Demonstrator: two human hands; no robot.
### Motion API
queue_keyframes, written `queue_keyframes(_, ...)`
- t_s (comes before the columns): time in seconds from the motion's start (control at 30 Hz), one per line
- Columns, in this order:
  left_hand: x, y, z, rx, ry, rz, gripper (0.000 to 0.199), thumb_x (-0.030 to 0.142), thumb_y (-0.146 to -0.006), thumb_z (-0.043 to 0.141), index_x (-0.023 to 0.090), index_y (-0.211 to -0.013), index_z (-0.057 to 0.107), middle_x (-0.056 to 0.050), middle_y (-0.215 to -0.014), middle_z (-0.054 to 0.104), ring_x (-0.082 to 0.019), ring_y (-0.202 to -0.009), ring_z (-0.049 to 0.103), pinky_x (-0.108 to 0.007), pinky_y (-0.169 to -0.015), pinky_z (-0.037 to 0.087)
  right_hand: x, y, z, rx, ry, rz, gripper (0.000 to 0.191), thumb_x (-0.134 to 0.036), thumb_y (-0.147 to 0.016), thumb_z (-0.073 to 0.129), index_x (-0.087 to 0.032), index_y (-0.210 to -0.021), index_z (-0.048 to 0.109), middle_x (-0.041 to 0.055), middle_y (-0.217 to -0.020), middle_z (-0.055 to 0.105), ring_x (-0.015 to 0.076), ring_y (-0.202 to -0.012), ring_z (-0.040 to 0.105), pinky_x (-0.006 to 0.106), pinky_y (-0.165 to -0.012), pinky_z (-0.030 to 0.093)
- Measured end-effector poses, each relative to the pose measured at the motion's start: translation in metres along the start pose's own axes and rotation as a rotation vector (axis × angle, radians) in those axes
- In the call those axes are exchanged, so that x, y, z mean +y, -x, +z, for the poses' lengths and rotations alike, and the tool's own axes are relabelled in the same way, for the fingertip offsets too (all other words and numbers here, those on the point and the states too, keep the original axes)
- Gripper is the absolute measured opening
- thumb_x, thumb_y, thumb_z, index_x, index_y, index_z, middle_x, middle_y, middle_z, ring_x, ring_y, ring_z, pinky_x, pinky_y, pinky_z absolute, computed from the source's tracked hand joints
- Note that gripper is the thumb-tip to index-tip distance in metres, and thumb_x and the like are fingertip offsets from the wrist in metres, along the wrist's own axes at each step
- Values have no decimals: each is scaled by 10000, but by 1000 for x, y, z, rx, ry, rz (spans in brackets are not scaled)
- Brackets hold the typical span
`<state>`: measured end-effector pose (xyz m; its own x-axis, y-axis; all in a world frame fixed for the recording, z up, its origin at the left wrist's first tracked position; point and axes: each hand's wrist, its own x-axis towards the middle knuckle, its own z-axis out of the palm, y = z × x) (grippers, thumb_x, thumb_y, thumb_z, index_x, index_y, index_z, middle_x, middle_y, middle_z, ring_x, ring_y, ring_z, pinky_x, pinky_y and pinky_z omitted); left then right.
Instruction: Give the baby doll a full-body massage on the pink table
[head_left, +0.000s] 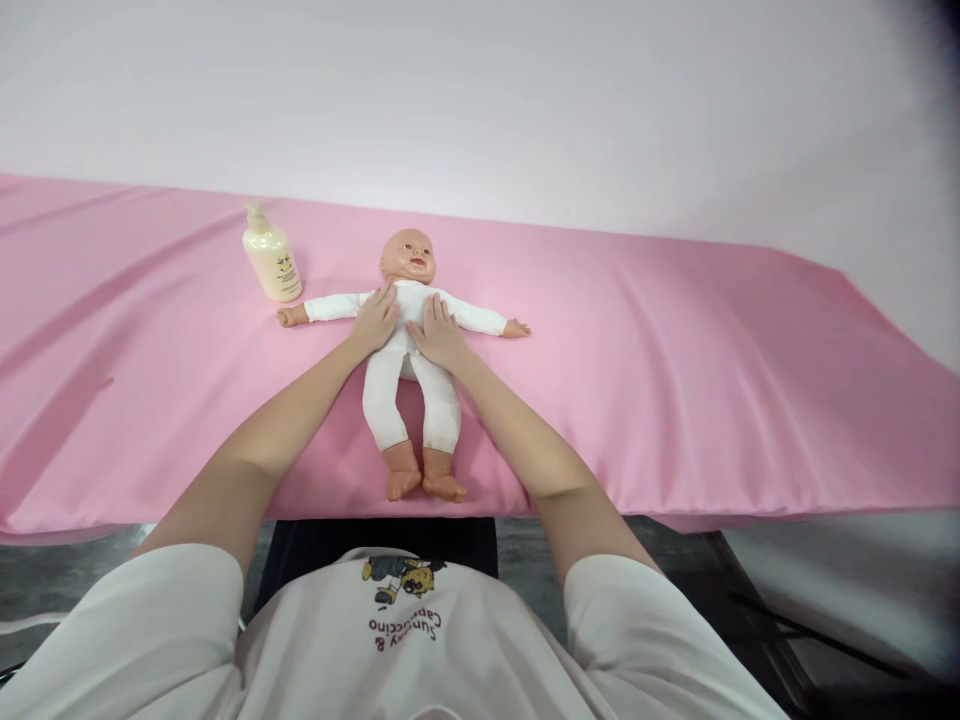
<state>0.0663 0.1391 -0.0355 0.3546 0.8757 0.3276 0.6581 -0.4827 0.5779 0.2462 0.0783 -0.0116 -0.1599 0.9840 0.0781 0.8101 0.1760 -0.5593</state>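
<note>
A baby doll (405, 310) in a white cloth body lies on its back, head away from me, arms spread wide and feet toward the table's front edge. My left hand (375, 320) rests flat on one side of its torso, fingers stretched out. On the other side of the chest lies my right hand (438, 332), also flat, fingers extended and the thumb pointing inward. Neither hand grips anything. Beyond the doll's outstretched arm on the left stands a cream-coloured pump bottle (271, 258), apart from my hands.
A pink cloth (600, 400) with soft folds covers the table and hangs over its front edge. Behind it rises a plain white wall (480, 100). Below the near edge, a dark seat (465, 540) shows in front of my body.
</note>
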Motion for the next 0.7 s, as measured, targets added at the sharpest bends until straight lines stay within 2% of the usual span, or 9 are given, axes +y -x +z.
queue_keyframes(0.13, -2, -3, 2, 28, 113, -69, 757, 605, -1075, 157, 145, -1604, 443, -162, -1707, 388, -264, -1639, 290, -496, -1382, 138, -15, 22, 16, 14, -1, -13, 909, -589, -1018, 443, 11, -1660, 213, 284, -1760, 134, 512, -1646, 78, 738, -1308, 64)
queue_keyframes(0.23, 12, 0, -4, -41, 152, -75, 728, 593, -1081, 137, 211, -1614, 453, -98, -1738, 343, -292, -1665, 191, -554, -1375, 91, -36, 39, 17, -34, 37, -135, 801, -546, -1038, 443, -38, -1646, 326, 244, -1750, 237, 474, -1654, 119, 716, -1325, 75)
queue_keyframes(0.3, 25, 4, -13, -143, 184, 18, 714, 555, -1091, 101, 247, -1572, 530, -37, -1714, 401, -288, -1664, 199, -547, -1381, 87, -50, 47, 6, -171, 63, -302, 662, -500, -1058, 432, -102, -1585, 480, 191, -1711, 372, 412, -1647, 219, 671, -1343, 112)
queue_keyframes(0.4, 47, 8, -30, -294, 264, 143, 761, 565, -1099, 82, 250, -1411, 700, -20, -1575, 594, -280, -1601, 383, -494, -1372, 228, -62, 50, -22, -394, -3, -452, 471, -437, -1060, 492, -167, -1384, 700, 130, -1526, 630, 356, -1528, 468, 591, -1337, 226)
queue_keyframes(0.47, 60, 9, -39, -356, 323, 170, 778, 580, -1102, 90, 236, -1343, 745, -27, -1495, 667, -272, -1537, 487, -468, -1347, 309, -65, 48, -41, -485, -152, -463, 412, -440, -1057, 520, -175, -1227, 787, 106, -1351, 749, 328, -1359, 631, 518, -1246, 406)
queue_keyframes(0.53, 70, 9, -43, -333, 379, 200, 779, 581, -1106, 94, 224, -1331, 748, -20, -1492, 670, -255, -1530, 497, -440, -1348, 309, -64, 46, -54, -503, -331, -450, 447, -515, -1050, 525, -191, -1087, 831, 83, -1203, 806, 288, -1213, 716, 449, -1143, 507)
queue_keyframes(0.63, 73, 10, -38, -235, 400, 267, 733, 577, -1112, 129, 216, -1379, 708, -9, -1592, 579, -234, -1600, 384, -411, -1368, 258, -60, 44, -58, -490, -443, -416, 527, -635, -1001, 560, -199, -964, 854, 78, -1087, 830, 262, -1120, 752, 419, -1117, 525)
queue_keyframes(0.7, 69, 12, -30, -297, 315, 306, 680, 531, -1119, 151, 224, -1384, 696, -7, -1591, 580, -217, -1620, 343, -413, -1382, 206, -55, 43, -52, -518, -432, -367, 549, -676, -958, 604, -192, -930, 859, 92, -1072, 834, 269, -1111, 757, 426, -1127, 518)
